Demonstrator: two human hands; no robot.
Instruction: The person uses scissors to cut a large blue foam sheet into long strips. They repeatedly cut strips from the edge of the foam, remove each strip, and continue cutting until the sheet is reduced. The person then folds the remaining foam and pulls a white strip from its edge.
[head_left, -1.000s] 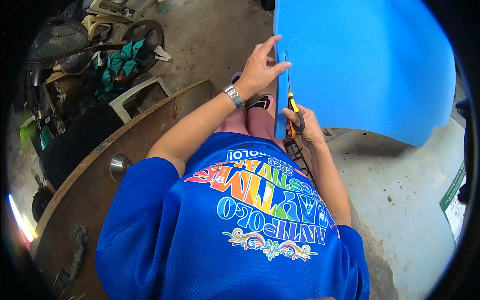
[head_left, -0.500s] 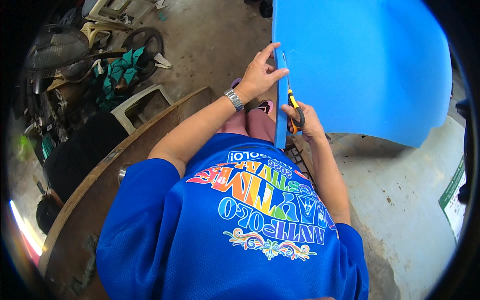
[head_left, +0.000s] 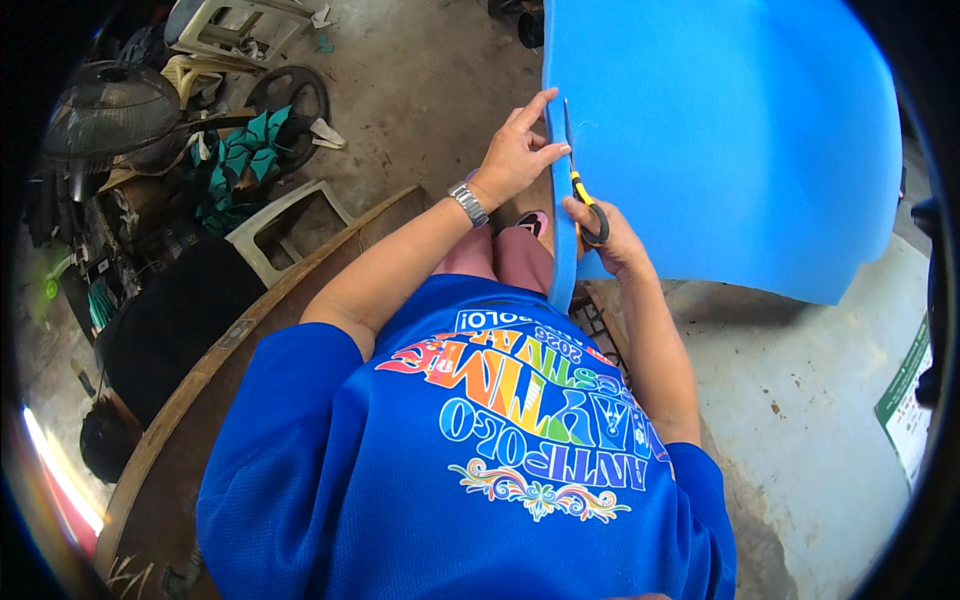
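Note:
A large sheet of blue foam (head_left: 730,140) stretches away from me at the upper right. A narrow blue strip (head_left: 563,250) runs along its left edge and hangs down toward my lap, cut apart from the sheet at the near end. My left hand (head_left: 513,152) holds this edge, thumb on the strip and fingers stretched along its outer side. Scissors (head_left: 586,195) with yellow, black and orange handles are in my right hand (head_left: 615,240), the handle loops partly hidden by the fingers. Their blades point away from me, along the line between strip and sheet.
A curved wooden edge (head_left: 250,285) passes on my left. Beyond it are a pale plastic chair (head_left: 285,235), green scraps (head_left: 250,150), a fan (head_left: 110,110) and a dark wheel (head_left: 290,100). A pale grey surface (head_left: 800,370) lies at right, with a printed sheet (head_left: 908,395).
The scissors have shifted slightly away from me and left along the foam edge, with my right hand. The strip's near end now bows more. My left hand keeps nearly the same place.

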